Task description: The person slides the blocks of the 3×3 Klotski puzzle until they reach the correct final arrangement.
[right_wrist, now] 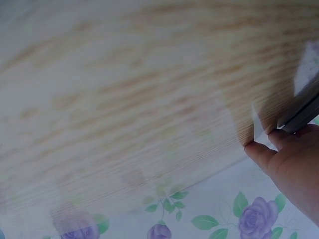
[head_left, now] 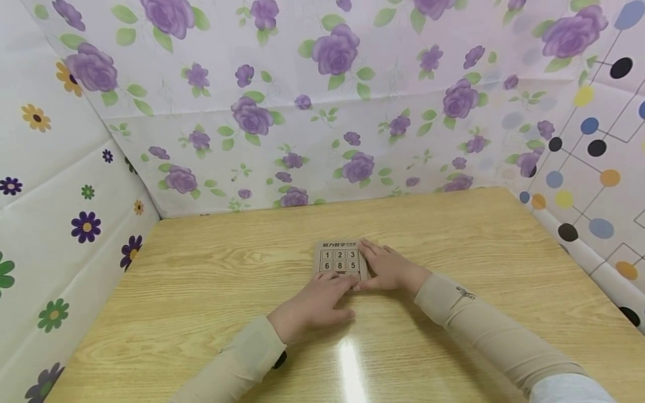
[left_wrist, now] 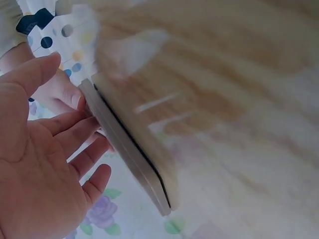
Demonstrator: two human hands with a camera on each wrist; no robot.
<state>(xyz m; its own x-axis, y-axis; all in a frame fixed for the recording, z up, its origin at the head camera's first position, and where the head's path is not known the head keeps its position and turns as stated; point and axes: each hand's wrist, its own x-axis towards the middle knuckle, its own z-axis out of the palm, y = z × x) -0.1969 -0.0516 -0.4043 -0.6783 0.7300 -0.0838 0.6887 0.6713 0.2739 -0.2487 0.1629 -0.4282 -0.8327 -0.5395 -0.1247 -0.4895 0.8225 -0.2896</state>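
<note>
A flat number sliding puzzle [head_left: 340, 260] lies on the wooden table, with tiles 1, 2, 3 above 6, 8, 5; its lowest row is mostly hidden by fingers. My left hand [head_left: 319, 299] reaches over the near edge, its fairly straight fingertips touching the lowest row. In the left wrist view, the left fingers [left_wrist: 82, 144] extend onto the board's face, and its edge shows side-on. My right hand [head_left: 390, 267] holds the board's right side, thumb at the near right corner and a finger at the far right corner. Only part of the right hand [right_wrist: 299, 164] shows in the right wrist view, beside the board's dark edge [right_wrist: 304, 109].
The wood-grain table [head_left: 227, 268] extends around the puzzle and reflects a bright light near its front. Behind it hangs a purple-flowered cloth [head_left: 302, 140]. Patterned cloths also stand at the left [head_left: 60, 224] and at the right [head_left: 594, 168].
</note>
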